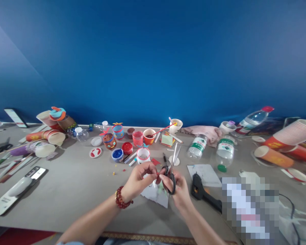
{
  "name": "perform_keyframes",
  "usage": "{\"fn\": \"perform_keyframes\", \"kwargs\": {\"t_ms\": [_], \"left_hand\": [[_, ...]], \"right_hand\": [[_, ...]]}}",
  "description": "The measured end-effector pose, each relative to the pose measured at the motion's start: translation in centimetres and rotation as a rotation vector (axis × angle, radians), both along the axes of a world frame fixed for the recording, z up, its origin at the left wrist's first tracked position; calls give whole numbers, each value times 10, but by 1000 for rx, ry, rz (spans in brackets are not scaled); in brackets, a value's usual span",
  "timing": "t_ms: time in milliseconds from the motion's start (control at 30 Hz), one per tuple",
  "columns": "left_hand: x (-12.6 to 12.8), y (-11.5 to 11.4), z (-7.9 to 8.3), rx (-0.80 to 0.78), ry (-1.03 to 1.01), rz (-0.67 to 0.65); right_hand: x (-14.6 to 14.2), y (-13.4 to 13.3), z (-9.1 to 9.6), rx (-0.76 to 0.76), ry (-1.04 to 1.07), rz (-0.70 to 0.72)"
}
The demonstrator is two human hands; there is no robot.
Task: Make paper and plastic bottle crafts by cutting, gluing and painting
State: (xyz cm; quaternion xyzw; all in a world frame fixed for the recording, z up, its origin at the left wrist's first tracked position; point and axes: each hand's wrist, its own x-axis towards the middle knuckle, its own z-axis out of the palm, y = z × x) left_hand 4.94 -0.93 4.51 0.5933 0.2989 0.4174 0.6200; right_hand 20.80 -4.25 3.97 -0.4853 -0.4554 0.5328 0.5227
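My right hand [180,189] is closed around black-handled scissors [171,170], whose blades point up and away with a gap between them. My left hand [140,177], with a red bead bracelet at the wrist, pinches a small red scrap [158,174] right beside the scissor handles. Both hands hover over a white sheet of paper [156,194] lying on the grey table [73,190].
Paint pots [127,147] and decorated cups [118,131] sit behind the hands. Plastic bottles [197,146] lie to the right, paper cups [274,156] far right, a black glue gun [204,192] near my right forearm. Cups, pens and a flat package [17,190] crowd the left.
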Motion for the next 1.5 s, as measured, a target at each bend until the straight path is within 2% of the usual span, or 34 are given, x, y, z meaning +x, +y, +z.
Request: {"fn": "perform_keyframes", "kwargs": {"t_ms": [100,200,300,400,500,600,767,1100,1200,1333,1500], "left_hand": [[-2,3,4,44,112,-44],[-3,3,8,39,103,-77],[-2,1,11,-1,78,-72],[-1,-2,10,-30,46,-50],[2,-3,5,-55,10,-33],[5,-3,-2,-59,-22,-27],[4,-3,-6,-52,-4,1],[4,-5,8,-58,-49,-1],[3,-5,4,-79,-32,-12],[2,-3,-3,-59,15,-3],[5,-3,-1,-114,-154,100]], "right_hand": [[4,4,4,11,-21,63],[3,5,5,27,-28,78],[0,3,2,3,-6,9],[-5,2,-5,-89,103,-110],[-8,2,-10,-146,224,-183],[-10,1,-13,-150,281,-200],[-11,0,-13,-139,298,-149],[-11,1,-14,-139,278,-158],[-8,2,-11,-132,198,-121],[-1,4,-3,-37,33,-40],[-1,3,-1,11,31,-17]]}}
